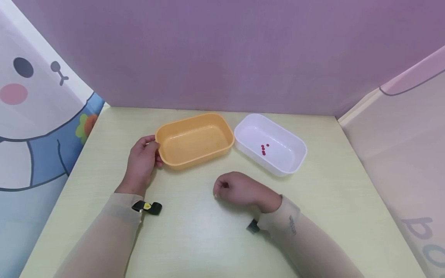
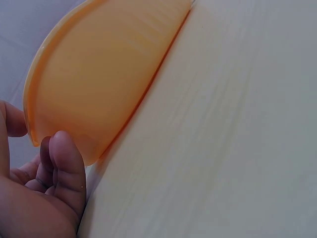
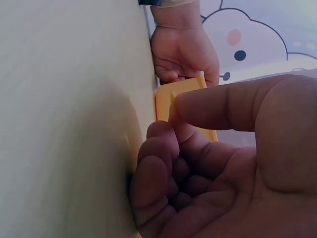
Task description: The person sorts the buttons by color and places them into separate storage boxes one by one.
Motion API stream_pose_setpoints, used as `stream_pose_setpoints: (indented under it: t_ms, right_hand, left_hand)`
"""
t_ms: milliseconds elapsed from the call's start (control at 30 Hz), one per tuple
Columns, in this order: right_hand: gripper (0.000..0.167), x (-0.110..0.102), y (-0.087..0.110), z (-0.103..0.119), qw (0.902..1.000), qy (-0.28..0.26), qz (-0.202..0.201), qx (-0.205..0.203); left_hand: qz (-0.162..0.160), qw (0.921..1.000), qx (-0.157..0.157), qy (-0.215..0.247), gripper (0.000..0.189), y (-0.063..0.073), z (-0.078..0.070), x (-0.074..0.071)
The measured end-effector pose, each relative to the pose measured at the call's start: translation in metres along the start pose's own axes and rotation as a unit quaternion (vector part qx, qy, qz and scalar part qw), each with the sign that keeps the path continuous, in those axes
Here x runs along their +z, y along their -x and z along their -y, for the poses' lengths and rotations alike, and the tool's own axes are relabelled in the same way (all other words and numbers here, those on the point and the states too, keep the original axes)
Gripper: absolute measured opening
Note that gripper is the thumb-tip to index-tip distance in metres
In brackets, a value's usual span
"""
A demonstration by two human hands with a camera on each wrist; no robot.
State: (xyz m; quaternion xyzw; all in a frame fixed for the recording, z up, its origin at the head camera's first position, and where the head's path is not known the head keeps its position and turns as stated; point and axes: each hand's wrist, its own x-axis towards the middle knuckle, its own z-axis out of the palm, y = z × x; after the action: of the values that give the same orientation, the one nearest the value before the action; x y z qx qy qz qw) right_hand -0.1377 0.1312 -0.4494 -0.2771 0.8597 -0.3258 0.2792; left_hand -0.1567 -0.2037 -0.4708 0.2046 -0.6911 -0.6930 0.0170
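My left hand holds the near-left end of an orange tray. In the left wrist view its thumb is at the tray's rim and curled fingers are against the outer wall. Tiny yellow bits, hard to make out, lie on the tray's floor. To the right of the tray, my right hand is low over the table with its fingers curled. Its thumb and forefinger pinch a small thin yellow piece, mostly hidden by the fingers. A white tray holds several small red discs.
The two trays stand side by side, nearly touching, toward the back of the pale yellow table. Behind it rises a purple panel. Printed panels flank both sides, with a cartoon animal on the left one.
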Motion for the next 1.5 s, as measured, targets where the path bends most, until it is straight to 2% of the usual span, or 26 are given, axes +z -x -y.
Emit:
stream_pose_setpoints:
  t_ms: [500, 900, 1167, 1500]
  right_hand:
    - [0.022, -0.025, -0.008, 0.008, 0.9957, -0.085, 0.012, 0.035]
    - [0.018, -0.068, -0.014, 0.029, 0.9890, -0.147, -0.013, 0.014]
    - [0.015, -0.094, -0.023, 0.041, 0.9843, -0.173, -0.020, 0.030]
    - [0.018, -0.118, -0.043, 0.044, 0.9803, -0.192, -0.024, 0.039]
  left_hand:
    - [-0.004, 1.0000, -0.003, -0.004, 0.043, 0.001, -0.001, 0.000]
    - [-0.003, 0.9999, 0.000, -0.014, 0.045, 0.003, -0.004, 0.001]
    - [-0.003, 0.9999, -0.003, -0.015, 0.045, 0.004, -0.003, 0.000]
    - [-0.001, 0.9999, -0.001, -0.015, 0.045, 0.002, -0.001, -0.001]
